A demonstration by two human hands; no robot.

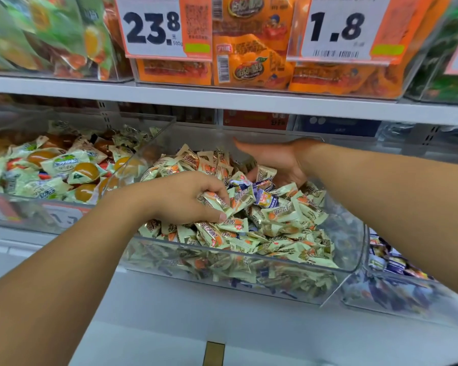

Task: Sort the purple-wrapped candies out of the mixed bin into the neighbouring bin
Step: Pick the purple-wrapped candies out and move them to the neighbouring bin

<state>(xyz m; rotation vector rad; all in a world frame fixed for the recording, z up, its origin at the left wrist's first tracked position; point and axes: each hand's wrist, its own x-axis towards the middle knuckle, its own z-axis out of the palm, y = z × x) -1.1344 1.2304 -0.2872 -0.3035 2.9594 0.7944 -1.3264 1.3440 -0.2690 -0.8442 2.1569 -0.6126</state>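
The mixed bin [249, 256] is a clear plastic tub full of pale green candies with orange print. A few purple-wrapped candies [265, 198] lie on top near its middle. My left hand [188, 198] rests on the pile at the left, its fingers curled round several green candies [217, 204]. My right hand [278, 159] reaches in from the right at the back of the bin, fingers down among the candies beside the purple ones; whether it holds anything is hidden. The neighbouring bin [397, 294] at the right holds purple-wrapped candies.
A clear bin [24, 215] on the left holds green packets with orange jelly sweets. A shelf edge [222, 99] runs above, carrying orange snack bags and price tags reading 23.8 and 1.8. A white ledge lies below the bins.
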